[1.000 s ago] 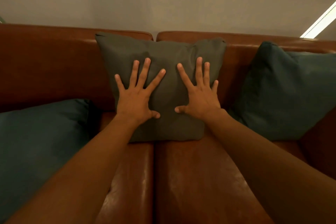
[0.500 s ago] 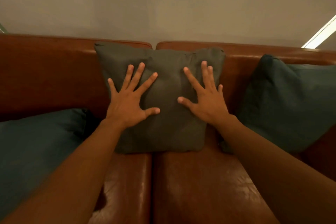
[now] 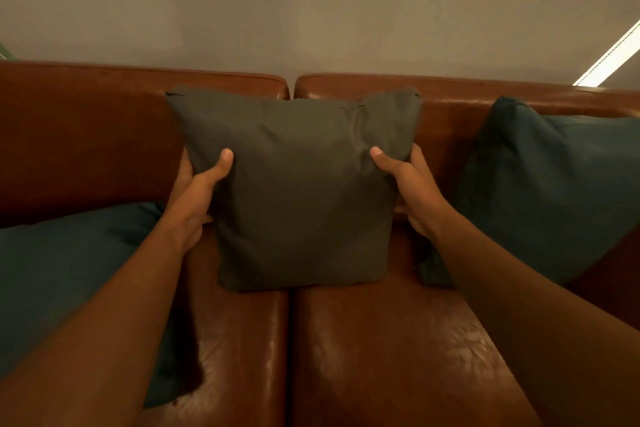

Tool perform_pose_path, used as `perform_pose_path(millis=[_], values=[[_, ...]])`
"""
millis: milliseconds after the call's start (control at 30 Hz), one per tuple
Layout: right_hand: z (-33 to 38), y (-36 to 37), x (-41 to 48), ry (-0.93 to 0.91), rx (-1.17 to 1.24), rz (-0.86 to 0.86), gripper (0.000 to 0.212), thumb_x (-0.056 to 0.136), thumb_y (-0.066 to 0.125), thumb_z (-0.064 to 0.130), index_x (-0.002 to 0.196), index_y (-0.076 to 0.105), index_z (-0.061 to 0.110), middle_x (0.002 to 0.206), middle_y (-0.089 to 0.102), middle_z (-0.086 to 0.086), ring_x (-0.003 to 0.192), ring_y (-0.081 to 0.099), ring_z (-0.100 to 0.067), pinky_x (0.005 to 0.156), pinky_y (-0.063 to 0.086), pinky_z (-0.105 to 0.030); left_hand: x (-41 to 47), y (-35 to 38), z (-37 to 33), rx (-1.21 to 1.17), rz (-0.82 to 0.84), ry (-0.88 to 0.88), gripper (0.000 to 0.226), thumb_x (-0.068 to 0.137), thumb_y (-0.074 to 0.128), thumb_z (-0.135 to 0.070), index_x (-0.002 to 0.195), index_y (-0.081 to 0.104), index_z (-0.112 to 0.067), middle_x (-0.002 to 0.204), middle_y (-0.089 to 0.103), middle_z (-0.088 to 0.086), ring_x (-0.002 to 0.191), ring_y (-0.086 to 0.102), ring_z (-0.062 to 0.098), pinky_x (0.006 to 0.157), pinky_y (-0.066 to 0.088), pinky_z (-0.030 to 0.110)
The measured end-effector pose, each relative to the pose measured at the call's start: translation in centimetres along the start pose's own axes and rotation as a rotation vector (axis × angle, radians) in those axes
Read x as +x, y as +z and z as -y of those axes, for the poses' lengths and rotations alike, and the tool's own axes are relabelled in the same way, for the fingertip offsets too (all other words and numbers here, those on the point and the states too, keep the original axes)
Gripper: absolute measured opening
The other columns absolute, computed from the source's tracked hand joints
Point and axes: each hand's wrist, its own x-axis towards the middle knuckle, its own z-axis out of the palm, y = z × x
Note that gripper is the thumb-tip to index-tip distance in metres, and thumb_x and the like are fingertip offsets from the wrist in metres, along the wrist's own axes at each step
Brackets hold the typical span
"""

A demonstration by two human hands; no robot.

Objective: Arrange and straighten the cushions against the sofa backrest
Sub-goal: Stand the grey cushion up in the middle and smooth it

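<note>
A grey square cushion (image 3: 298,191) stands upright in the middle of the brown leather sofa, leaning on the backrest (image 3: 90,135) over the seam between the two back sections. My left hand (image 3: 197,191) grips its left edge, thumb on the front face and fingers hidden behind. On the opposite edge my right hand (image 3: 412,187) holds it the same way. A dark teal cushion (image 3: 554,191) leans against the backrest at the right. Another teal cushion (image 3: 59,274) lies lower at the left, slumped on the seat.
The sofa seat (image 3: 374,350) spreads toward me in two leather sections with a seam down the middle. A plain wall (image 3: 311,3) rises behind the backrest. A bright strip of light (image 3: 609,59) shows at the upper right.
Both hands were pressed flat with spread fingers on the grey cushion's front. They have slid outward and now clasp its left and right edges.
</note>
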Motion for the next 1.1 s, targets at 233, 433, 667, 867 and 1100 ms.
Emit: perform_pose_path(millis=[233, 433, 667, 867, 1100], values=[[0.7, 0.2, -0.4, -0.028, -0.124, 0.008, 0.088, 0.091, 0.081, 0.038, 0.163, 0.032, 0.032, 0.152, 0.057, 0.005, 0.131, 0.063, -0.023, 0.107, 0.055, -0.052, 0.2, -1.6, -1.2, 0.126, 0.038, -0.016, 0.084, 0.087, 0.07, -0.063, 0.154, 0.02, -0.061, 0.153, 0.047, -0.022, 0.133, 0.047, 0.017, 0.107, 0.037, 0.058], [2.6, 1.8, -2.9, 0.003, -0.802, -0.003, 0.122, 0.094, 0.073, 0.053, 0.165, -0.02, 0.023, 0.177, -0.013, -0.009, 0.163, -0.002, -0.039, 0.13, 0.015, -0.058, -1.3, -2.3, -1.8, 0.555, 0.04, -0.001, 0.116, 0.071, 0.057, -0.084, 0.164, 0.014, -0.029, 0.163, 0.04, 0.005, 0.147, 0.042, 0.03, 0.12, 0.033, 0.05], [6.8, 2.6, -8.4, -0.061, -1.286, 0.127, 0.11, 0.094, 0.065, 0.064, 0.167, -0.013, 0.038, 0.177, -0.013, -0.009, 0.162, -0.008, -0.041, 0.124, 0.009, -0.069, -7.4, -4.9, -6.2, 1.219, 0.128, 0.059, 0.097, 0.091, 0.043, -0.078, 0.165, -0.005, -0.036, 0.174, 0.006, 0.005, 0.16, 0.007, 0.033, 0.122, 0.01, 0.067], [8.5, 5.0, -12.6, -0.081, -1.431, 0.254, 0.104, 0.095, 0.059, 0.069, 0.167, -0.011, 0.041, 0.177, -0.013, -0.009, 0.162, -0.011, -0.041, 0.124, 0.006, -0.07, -13.0, -7.4, -8.1, 1.451, 0.187, 0.065, 0.092, 0.093, 0.038, -0.078, 0.164, -0.005, -0.038, 0.174, 0.001, 0.005, 0.16, -0.002, 0.033, 0.124, 0.004, 0.066], [8.2, 9.9, -17.3, -0.152, -1.52, 0.495, 0.099, 0.095, 0.052, 0.074, 0.167, -0.007, 0.041, 0.178, -0.009, -0.009, 0.163, -0.009, -0.039, 0.124, 0.004, -0.071, -18.4, -11.5, -9.1, 1.499, 0.155, -0.045, 0.091, 0.092, 0.037, -0.079, 0.165, 0.002, -0.036, 0.173, 0.012, 0.007, 0.16, 0.006, 0.033, 0.124, 0.009, 0.062]])
